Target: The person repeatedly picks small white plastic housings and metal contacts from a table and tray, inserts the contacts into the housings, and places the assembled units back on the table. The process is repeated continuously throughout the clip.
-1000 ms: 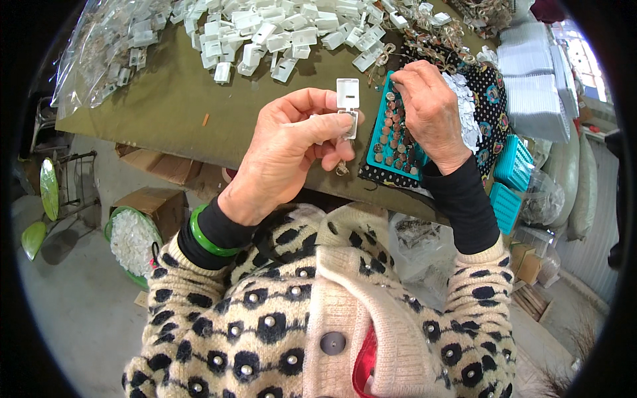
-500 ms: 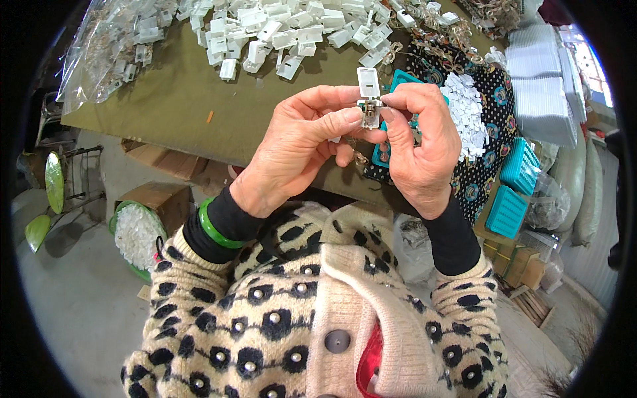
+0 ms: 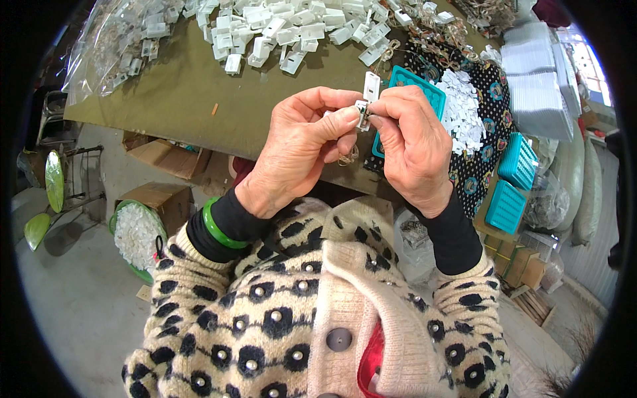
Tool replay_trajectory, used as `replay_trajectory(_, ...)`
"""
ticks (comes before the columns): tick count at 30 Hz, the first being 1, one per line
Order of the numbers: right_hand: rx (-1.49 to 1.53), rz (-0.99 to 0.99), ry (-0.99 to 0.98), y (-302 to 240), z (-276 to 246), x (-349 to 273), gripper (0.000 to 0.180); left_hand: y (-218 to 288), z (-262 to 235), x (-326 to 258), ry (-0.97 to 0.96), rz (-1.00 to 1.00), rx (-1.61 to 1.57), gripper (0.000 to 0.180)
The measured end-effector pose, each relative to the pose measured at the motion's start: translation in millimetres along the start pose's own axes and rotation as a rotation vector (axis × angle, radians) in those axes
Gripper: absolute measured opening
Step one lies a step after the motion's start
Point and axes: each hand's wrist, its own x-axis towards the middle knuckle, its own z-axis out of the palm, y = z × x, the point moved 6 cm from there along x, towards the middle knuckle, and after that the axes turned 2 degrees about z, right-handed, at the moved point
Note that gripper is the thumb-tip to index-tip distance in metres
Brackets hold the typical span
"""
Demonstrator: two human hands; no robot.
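Observation:
Over the table's front edge, a small white plastic case [image 3: 363, 118] is between my hands, its hinged lid [image 3: 371, 85] standing open on the far side. My left hand [image 3: 288, 146] is closed, gripping the case's left side between thumb and forefinger. Below those fingers hangs a small bundle of thin wire [image 3: 350, 156]. My right hand [image 3: 417, 146] is closed in a pinch at the case's right side, thumb and forefinger touching it. Dark and metallic parts show inside the case, but the fingertips partly cover them.
A heap of white plastic cases [image 3: 292, 33] covers the table's far side, beside a clear bag [image 3: 99, 63] of parts. A teal tray [image 3: 438, 97] and white flat pieces [image 3: 462, 113] lie on a dotted cloth [image 3: 494, 126] at right. More teal trays [image 3: 507, 207] sit beyond.
The case has turned between my fingers, so its lid and inside show at a narrower angle. My right fingers have shifted left, closer over it. The wire bundle hangs more plainly in sight.

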Motion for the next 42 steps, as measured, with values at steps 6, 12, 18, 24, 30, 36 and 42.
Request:
replay_trajectory(6,0.959,0.755,-0.042,22.9,13.8,-15.6,0.019,7.6,5.6,-6.8,-0.052,0.041,0.056,0.015)
replay_trajectory(12,1.322,0.938,-0.058,19.7,27.4,-20.0,0.026,14.9,8.0,-11.1,-0.086,0.086,0.113,0.015)
replay_trajectory(18,1.193,1.008,-0.1,19.4,30.6,-16.0,0.038,18.6,2.1,-11.8,-0.086,0.075,0.198,0.017)
replay_trajectory(24,0.94,0.707,-0.004,19.6,23.7,3.1,0.037,16.0,-2.3,-8.3,-0.076,0.028,0.062,0.019)
replay_trajectory(30,0.621,0.565,0.144,19.0,10.5,-1.5,0.019,11.7,-4.8,-7.0,-0.096,-0.032,-0.018,0.021)
replay_trajectory(36,0.628,0.567,0.179,19.1,5.0,-5.6,0.018,5.5,0.1,-4.0,-0.134,-0.071,-0.07,0.021)
replay_trajectory(42,0.221,0.154,0.277,8.5,-1.1,-3.7,0.013,0.8,6.9,-2.6,-0.146,-0.03,-0.054,0.02)
